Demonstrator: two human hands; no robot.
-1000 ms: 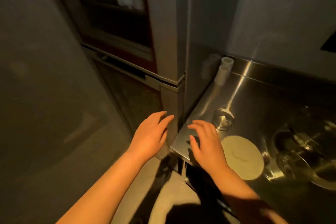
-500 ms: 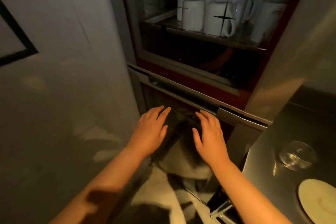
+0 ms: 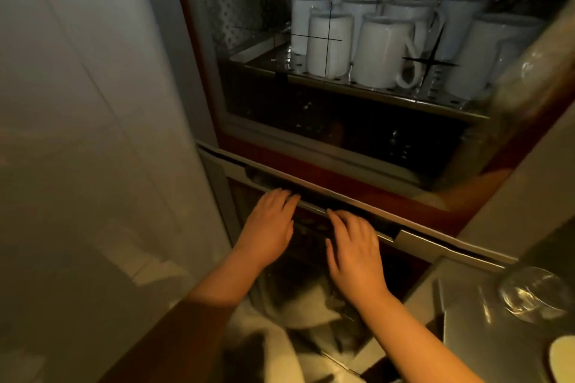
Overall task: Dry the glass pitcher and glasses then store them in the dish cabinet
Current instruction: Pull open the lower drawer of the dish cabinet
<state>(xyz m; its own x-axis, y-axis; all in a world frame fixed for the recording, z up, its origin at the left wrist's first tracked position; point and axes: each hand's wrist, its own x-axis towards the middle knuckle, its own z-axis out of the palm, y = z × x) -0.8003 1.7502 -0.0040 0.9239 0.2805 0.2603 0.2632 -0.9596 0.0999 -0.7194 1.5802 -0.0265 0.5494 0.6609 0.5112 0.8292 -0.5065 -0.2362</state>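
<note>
1. At the dish cabinet [image 3: 357,146] handle bar, left hand [image 3: 267,227] and right hand [image 3: 354,249] reach forward, fingers straight, released, fingertips touching it.
2. At 4 o'clock, a glass [image 3: 535,295] sits on the desk [image 3: 466,336].

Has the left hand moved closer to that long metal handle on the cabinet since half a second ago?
Yes. The left hand has gone forward and up: its fingertips now reach the handle bar, where before they were short of it.
</note>
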